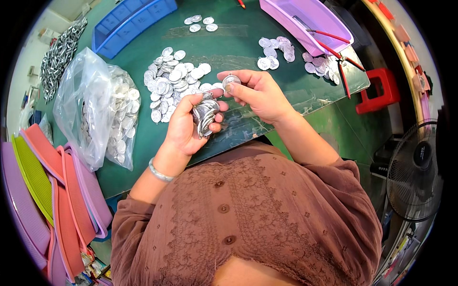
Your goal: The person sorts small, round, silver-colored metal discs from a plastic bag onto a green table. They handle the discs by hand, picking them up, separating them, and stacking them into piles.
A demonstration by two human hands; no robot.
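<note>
My left hand (186,125) is curled around a stack of round silver medallions (205,114), each with a small loop at its edge. Just to its right, my right hand (261,95) pinches a single silver medallion (231,82) between thumb and fingers. A large loose pile of similar medallions (164,88) lies on the green table beyond my left hand. Smaller groups rest farther off, one at the back (201,24) and one at the right (276,51). Another heap (322,66) sits by the table's right edge.
A clear plastic bag (121,114) of medallions lies at the left, near a heap of small metal parts (59,57). A blue bin (133,24) and a purple basket (300,24) stand at the back. Red-handled pliers (341,57) lie at the right, near a red stool (379,90) and a fan (414,171).
</note>
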